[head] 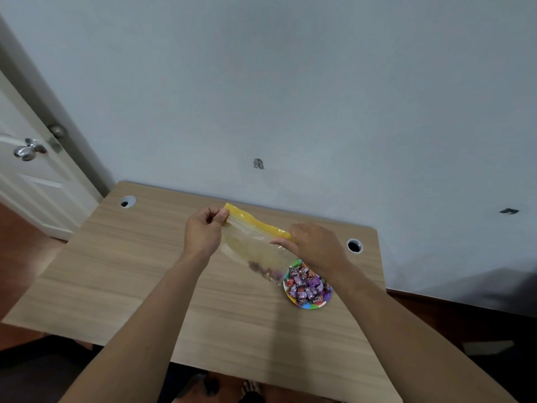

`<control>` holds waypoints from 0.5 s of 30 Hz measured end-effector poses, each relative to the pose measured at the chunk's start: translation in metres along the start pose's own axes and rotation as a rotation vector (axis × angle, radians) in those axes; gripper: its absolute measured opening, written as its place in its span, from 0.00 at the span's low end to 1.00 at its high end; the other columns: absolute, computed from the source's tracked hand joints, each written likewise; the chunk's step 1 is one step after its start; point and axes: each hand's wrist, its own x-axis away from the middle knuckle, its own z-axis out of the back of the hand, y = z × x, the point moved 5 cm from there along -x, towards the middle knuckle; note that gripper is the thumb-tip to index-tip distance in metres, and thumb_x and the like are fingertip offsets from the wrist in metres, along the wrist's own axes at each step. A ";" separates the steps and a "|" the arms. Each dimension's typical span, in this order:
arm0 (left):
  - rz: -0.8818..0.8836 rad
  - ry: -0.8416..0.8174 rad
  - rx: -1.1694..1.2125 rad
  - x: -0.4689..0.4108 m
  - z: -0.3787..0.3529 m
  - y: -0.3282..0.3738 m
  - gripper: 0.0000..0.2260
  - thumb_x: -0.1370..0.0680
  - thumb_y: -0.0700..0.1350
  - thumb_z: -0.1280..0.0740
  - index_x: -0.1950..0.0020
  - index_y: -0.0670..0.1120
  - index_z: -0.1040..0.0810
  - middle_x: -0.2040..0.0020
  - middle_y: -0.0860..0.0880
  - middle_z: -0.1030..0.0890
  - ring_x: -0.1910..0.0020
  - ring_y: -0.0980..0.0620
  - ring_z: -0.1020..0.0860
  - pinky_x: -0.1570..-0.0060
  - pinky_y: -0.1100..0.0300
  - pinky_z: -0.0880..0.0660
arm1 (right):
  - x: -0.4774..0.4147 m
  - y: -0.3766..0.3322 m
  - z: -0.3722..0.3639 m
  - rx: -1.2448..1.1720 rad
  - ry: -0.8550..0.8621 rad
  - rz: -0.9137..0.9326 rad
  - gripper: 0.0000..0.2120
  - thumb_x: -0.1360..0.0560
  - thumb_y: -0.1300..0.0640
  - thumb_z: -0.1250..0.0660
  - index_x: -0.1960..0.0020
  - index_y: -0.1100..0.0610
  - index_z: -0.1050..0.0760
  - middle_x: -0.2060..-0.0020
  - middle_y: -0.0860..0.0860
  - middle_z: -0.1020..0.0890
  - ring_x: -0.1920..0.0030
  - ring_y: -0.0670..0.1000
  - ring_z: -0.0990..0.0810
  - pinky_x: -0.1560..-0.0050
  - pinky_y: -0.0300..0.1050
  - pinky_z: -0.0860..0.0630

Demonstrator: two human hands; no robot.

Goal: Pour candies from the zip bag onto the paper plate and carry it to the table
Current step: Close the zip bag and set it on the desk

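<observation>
A clear zip bag (255, 245) with a yellow zip strip hangs above the wooden desk (139, 271). My left hand (203, 231) pinches the left end of the strip. At the right end of the strip, my right hand (316, 248) grips the bag. A few candies lie blurred in the bag's lower corner. Below my right wrist, a small colourful paper plate (311, 306) rests on the desk, heaped with purple and red wrapped candies (305, 286).
The desk stands against a pale wall and has a cable hole at the back left (128, 202) and one at the back right (354, 245). A white door with a metal knob (27, 151) is at the left. Feet show under the near edge.
</observation>
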 end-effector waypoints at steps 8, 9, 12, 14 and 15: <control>0.029 -0.015 0.006 -0.001 0.012 -0.020 0.10 0.16 0.43 0.30 0.52 0.37 0.16 0.58 0.47 0.17 0.58 0.52 0.22 0.50 0.56 0.25 | -0.004 0.002 -0.009 -0.009 0.032 0.003 0.28 0.25 0.23 0.43 0.63 0.48 0.37 0.71 0.49 0.22 0.69 0.57 0.19 0.72 0.49 0.27; 0.038 -0.014 0.011 -0.002 0.014 -0.023 0.10 0.16 0.43 0.30 0.53 0.39 0.16 0.58 0.47 0.16 0.58 0.52 0.22 0.49 0.55 0.25 | -0.006 0.002 -0.013 -0.046 -0.008 -0.004 0.27 0.24 0.25 0.41 0.62 0.47 0.37 0.70 0.48 0.24 0.66 0.56 0.19 0.69 0.51 0.26; 0.080 -0.021 0.032 -0.007 0.024 -0.035 0.09 0.16 0.44 0.30 0.55 0.45 0.16 0.57 0.46 0.16 0.55 0.49 0.21 0.47 0.51 0.24 | -0.008 0.001 -0.029 -0.196 -0.158 0.005 0.21 0.19 0.31 0.36 0.57 0.48 0.32 0.62 0.42 0.28 0.59 0.56 0.21 0.61 0.54 0.25; 0.108 -0.024 0.030 -0.009 0.032 -0.042 0.10 0.16 0.44 0.30 0.56 0.48 0.17 0.57 0.47 0.16 0.54 0.48 0.22 0.47 0.49 0.23 | -0.007 -0.001 -0.039 -0.247 -0.222 0.023 0.19 0.17 0.35 0.37 0.52 0.51 0.27 0.58 0.41 0.29 0.59 0.53 0.25 0.59 0.54 0.27; 0.118 -0.023 0.028 -0.009 0.034 -0.046 0.10 0.16 0.44 0.30 0.57 0.48 0.17 0.57 0.47 0.16 0.54 0.48 0.22 0.48 0.49 0.23 | -0.006 -0.002 -0.044 -0.270 -0.250 0.019 0.18 0.16 0.37 0.37 0.50 0.53 0.26 0.57 0.42 0.29 0.58 0.52 0.26 0.58 0.54 0.27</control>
